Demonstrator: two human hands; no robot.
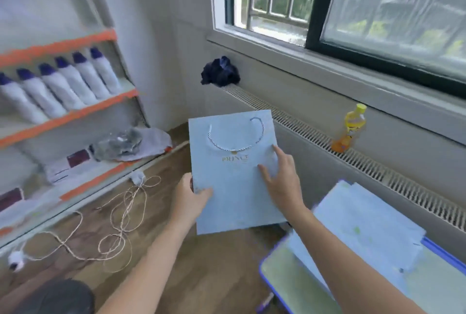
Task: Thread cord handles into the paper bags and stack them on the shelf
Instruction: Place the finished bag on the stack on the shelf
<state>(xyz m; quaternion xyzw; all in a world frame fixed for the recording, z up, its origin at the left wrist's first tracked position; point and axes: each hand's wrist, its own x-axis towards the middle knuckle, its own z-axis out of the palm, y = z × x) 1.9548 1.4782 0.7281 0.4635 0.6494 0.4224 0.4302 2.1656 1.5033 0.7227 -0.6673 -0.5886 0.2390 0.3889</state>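
Bag (234, 177), pale blue with gold lettering, is held up flat in the middle of the frame, above the wooden floor (161, 225), with a twisted cord (235, 146) already looped across its upper face. The left hand (190, 199) grips its lower left edge, thumb on the front and fingers behind. The right hand (281, 177) lies on the right half of the face with fingers straight and spread, pressing rather than clasping. So the two hands are apart, one clamped on the paper, one flat against it.

Only one hand really holds it, so the likeliest slip is the sheet swinging or folding at that corner as it is carried toward the shelf (75, 112) at the left of the frame. A hard pinch there could crease it. The cord hangs loose in front and could snag on the orange shelf lip, or pull back through its holes if the ends are not knotted; the ends cannot be seen here.

The lower shelf boards already carry a crumpled plastic wrap (126, 142) and dark red packets (78, 158), with bottles (63, 87) above, so a stack set down there could sit tilted and slide off. Loose string (121, 220) coils on the floor at lower left, a tangle for a foot or knee. More bags (363, 230) lie piled on the table (290, 286) at lower right, partly over its edge; a bumped arm might spill them.
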